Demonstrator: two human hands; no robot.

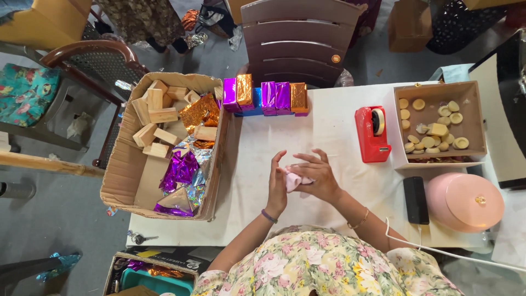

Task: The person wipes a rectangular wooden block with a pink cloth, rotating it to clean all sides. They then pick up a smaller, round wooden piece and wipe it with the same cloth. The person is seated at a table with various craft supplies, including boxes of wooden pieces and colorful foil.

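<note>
My left hand and my right hand meet over the middle of the white table. Between them is a small pale pink object, soft-looking, pressed by the right fingers against the left palm. The left hand stands on edge with fingers up. A row of blocks wrapped in purple, orange and blue foil stands at the table's far edge.
A cardboard box at left holds wooden blocks and crumpled foil sheets. A red tape dispenser, a box of round pale pieces, a black phone and a pink lidded container lie right. A brown chair stands beyond.
</note>
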